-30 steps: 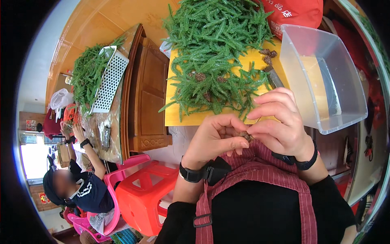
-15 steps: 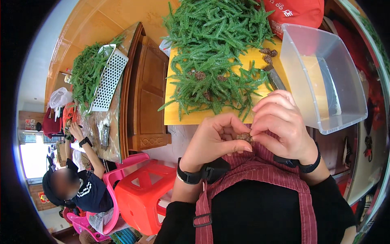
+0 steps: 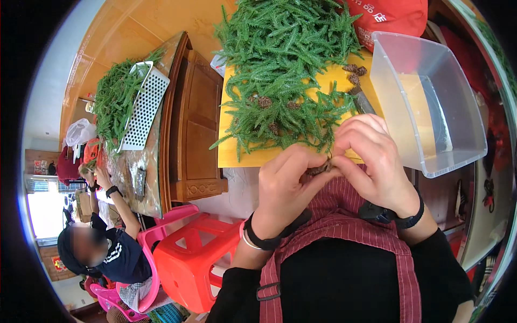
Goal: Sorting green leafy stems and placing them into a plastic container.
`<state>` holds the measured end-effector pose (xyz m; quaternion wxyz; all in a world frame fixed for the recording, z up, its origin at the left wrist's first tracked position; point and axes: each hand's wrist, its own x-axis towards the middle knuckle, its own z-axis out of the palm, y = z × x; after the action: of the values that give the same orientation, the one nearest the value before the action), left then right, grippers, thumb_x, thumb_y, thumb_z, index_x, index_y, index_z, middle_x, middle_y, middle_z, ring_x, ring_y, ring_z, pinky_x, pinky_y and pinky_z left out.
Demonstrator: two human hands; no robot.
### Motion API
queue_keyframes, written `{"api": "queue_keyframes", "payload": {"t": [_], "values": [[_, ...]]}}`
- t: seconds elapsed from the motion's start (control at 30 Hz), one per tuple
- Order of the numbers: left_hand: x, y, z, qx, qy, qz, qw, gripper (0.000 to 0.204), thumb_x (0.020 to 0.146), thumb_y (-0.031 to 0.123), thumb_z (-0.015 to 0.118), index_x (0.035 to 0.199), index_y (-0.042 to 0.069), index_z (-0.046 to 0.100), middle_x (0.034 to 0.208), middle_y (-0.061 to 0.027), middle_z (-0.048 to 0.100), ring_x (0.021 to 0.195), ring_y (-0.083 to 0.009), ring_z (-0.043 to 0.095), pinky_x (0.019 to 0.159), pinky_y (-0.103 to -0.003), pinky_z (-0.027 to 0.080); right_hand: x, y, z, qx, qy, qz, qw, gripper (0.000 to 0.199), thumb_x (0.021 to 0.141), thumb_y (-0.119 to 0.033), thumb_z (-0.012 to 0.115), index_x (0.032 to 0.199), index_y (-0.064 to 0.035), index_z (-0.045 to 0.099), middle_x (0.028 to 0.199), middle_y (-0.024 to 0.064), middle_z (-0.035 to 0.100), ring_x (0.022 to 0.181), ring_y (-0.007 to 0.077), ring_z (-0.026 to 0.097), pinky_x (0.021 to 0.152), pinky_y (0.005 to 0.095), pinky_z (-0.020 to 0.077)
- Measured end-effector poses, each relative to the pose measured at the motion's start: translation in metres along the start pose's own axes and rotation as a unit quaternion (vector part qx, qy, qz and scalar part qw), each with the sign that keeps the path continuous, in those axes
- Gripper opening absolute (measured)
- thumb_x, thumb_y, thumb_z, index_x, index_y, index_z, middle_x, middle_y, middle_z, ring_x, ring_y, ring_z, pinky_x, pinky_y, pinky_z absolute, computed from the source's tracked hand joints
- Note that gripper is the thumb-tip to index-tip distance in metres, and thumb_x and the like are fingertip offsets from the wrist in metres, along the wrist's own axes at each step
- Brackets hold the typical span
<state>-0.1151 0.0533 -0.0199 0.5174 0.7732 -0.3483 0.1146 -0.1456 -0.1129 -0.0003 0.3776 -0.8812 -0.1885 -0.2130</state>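
My left hand (image 3: pixel 285 180) and my right hand (image 3: pixel 371 161) meet just off the near edge of the yellow table (image 3: pixel 231 157). Between the left thumb and fingers sits a small brown pine cone (image 3: pixel 319 170), mostly hidden. The right thumb and forefinger pinch together at its side; a thin dark strand shows there, too fine to name. Beyond the hands, green artificial pine sprigs (image 3: pixel 285 59) lie heaped, with several pine cones (image 3: pixel 264 102) among them. More pine cones (image 3: pixel 354 70) rest at the table's right, beside a dark grey narrow object (image 3: pixel 364 101).
A clear plastic bin (image 3: pixel 401 107) stands to the right, with a red bag (image 3: pixel 388 24) behind it. Leftward are a red stool (image 3: pixel 188 264), a wooden cabinet (image 3: pixel 196 118) and a white perforated basket (image 3: pixel 145 107) by more sprigs. A co-worker (image 3: pixel 116 242) sits at far left.
Both hands have shifted slightly up toward the table. The left hand has turned, its fingers now covering more of the pine cone. The co-worker's hands have moved a little.
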Motion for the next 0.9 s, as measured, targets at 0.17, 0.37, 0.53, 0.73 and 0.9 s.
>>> {"api": "queue_keyframes", "payload": {"t": [0.17, 0.37, 0.53, 0.73, 0.9], "values": [[-0.004, -0.003, 0.004, -0.081, 0.014, -0.087, 0.993, 0.031, 0.061, 0.002, 0.078, 0.082, 0.001, 0.054, 0.074, -0.0041, 0.058, 0.059, -0.0068, 0.055, 0.05, -0.018, 0.044, -0.002, 0.008, 0.002, 0.086, -0.02, 0.058, 0.994, 0.011, 0.068, -0.002, 0.061, 0.077, -0.003, 0.054, 0.08, 0.0092, 0.054, 0.081, 0.0257, 0.053, 0.076, 0.0332, 0.0393], [-0.005, -0.011, 0.007, -0.333, 0.0, -0.232, 0.914, 0.036, 0.066, -0.001, 0.074, 0.091, 0.0, 0.049, 0.081, -0.0059, 0.058, 0.071, -0.0094, 0.059, 0.057, -0.019, 0.049, -0.01, 0.006, 0.006, 0.35, 0.022, 0.209, 0.913, 0.022, 0.088, -0.021, 0.05, 0.09, -0.0002, 0.057, 0.079, 0.0069, 0.057, 0.078, 0.0162, 0.054, 0.072, 0.0274, 0.0412], [-0.003, -0.012, 0.007, -0.36, -0.007, -0.25, 0.899, 0.033, 0.067, 0.0, 0.073, 0.09, 0.0, 0.048, 0.079, -0.0074, 0.06, 0.072, -0.0107, 0.061, 0.055, -0.018, 0.049, -0.013, 0.008, 0.01, 0.428, -0.001, 0.182, 0.885, 0.028, 0.09, -0.023, 0.045, 0.096, 0.0025, 0.054, 0.086, 0.0043, 0.054, 0.086, 0.0123, 0.05, 0.08, 0.0247, 0.0389], [-0.001, -0.011, 0.008, -0.366, -0.029, -0.266, 0.891, 0.032, 0.068, -0.002, 0.071, 0.09, 0.0, 0.048, 0.079, -0.0081, 0.061, 0.072, -0.0121, 0.062, 0.058, -0.02, 0.05, -0.012, 0.005, 0.011, 0.396, 0.008, 0.229, 0.889, 0.01, 0.083, -0.003, 0.052, 0.091, 0.0008, 0.054, 0.085, 0.0016, 0.054, 0.082, 0.0083, 0.05, 0.077, 0.0227, 0.0409], [-0.004, -0.011, 0.014, -0.329, -0.033, -0.212, 0.92, 0.031, 0.073, -0.004, 0.067, 0.097, -0.001, 0.048, 0.087, -0.0078, 0.059, 0.076, -0.0092, 0.059, 0.063, -0.021, 0.051, -0.014, 0.01, 0.013, 0.358, 0.007, 0.227, 0.906, 0.008, 0.079, 0.0, 0.057, 0.087, -0.0006, 0.054, 0.082, 0.0001, 0.054, 0.079, 0.0053, 0.05, 0.071, 0.0199, 0.0421]]}}
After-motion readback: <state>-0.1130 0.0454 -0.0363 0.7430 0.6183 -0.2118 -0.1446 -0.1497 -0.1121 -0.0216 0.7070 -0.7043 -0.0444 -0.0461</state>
